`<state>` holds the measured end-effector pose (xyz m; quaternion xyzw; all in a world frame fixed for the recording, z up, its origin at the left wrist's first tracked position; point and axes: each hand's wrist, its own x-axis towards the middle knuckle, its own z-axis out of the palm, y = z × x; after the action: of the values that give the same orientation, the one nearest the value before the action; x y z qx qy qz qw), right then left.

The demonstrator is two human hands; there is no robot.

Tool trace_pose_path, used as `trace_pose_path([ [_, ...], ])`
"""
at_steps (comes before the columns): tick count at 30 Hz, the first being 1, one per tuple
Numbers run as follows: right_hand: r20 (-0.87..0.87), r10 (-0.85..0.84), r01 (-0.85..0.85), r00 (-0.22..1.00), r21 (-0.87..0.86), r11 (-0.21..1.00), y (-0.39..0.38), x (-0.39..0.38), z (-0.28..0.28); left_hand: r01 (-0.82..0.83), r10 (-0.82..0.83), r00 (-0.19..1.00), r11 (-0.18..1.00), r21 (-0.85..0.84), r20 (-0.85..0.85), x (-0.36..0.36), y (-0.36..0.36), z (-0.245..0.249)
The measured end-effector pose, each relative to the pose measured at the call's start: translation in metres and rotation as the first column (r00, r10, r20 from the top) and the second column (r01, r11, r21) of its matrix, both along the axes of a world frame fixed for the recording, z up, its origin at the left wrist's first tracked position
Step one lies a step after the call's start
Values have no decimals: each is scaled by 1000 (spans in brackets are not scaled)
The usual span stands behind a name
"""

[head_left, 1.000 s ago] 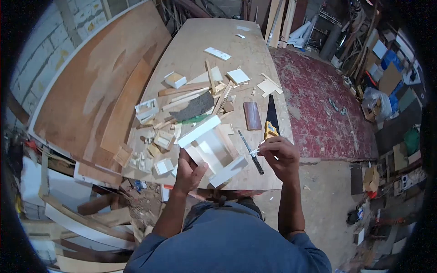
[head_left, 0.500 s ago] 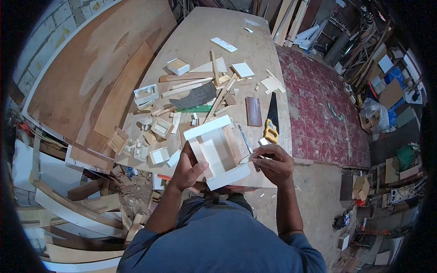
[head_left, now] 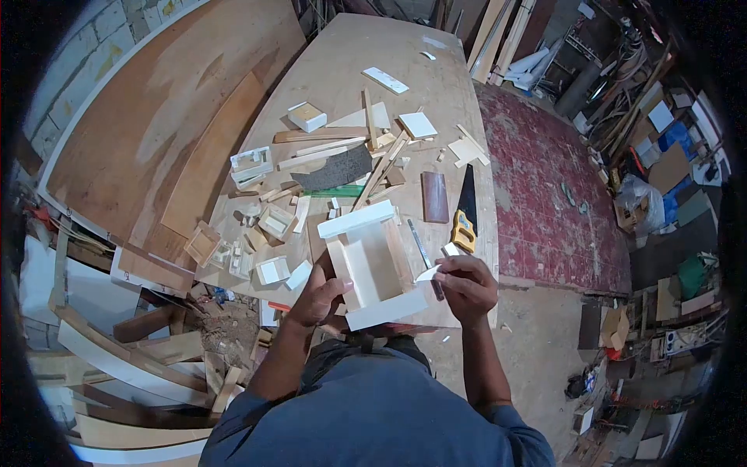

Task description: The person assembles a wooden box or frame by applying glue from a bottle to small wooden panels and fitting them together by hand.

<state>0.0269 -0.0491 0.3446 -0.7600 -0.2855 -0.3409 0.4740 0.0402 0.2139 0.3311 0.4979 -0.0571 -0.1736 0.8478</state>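
Observation:
My left hand [head_left: 317, 297] is closed on the left side of a small open wooden box [head_left: 387, 313], its thumb over the rim. The box has white end pieces and bare wood sides, and its hollow faces up toward me. A small, thin, pointed white piece [head_left: 427, 274] is pinched in my right hand [head_left: 469, 289], just off the right side of the box. Beneath that piece, a slim grey rod [head_left: 419, 243] with a dark reddish end lies on the table. A handsaw [head_left: 467, 206] with a yellow handle rests beyond my right hand.
The wooden table [head_left: 342, 62] bears wood strips, a dark grey abrasive sheet [head_left: 342, 167], a brown block [head_left: 434, 197] and several small boxes at left, one being a white-edged box [head_left: 250, 162]. Large boards [head_left: 148, 117] lean at left. A red floor [head_left: 537, 187] lies to the right.
My right hand has drawn the white piece slightly away from the box's side, and the piece now shows more fully. The box has turned slightly in my left hand.

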Motion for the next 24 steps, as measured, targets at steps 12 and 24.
trace_pose_path([
  [12,123,-220,225,968,-27,974,-32,2,-6,24,-24,999,1000,4,28,10,-33,-13],
  [24,-78,29,-45,997,-203,978,-130,9,20,-53,10,978,977,204,209,15,-109,7],
])
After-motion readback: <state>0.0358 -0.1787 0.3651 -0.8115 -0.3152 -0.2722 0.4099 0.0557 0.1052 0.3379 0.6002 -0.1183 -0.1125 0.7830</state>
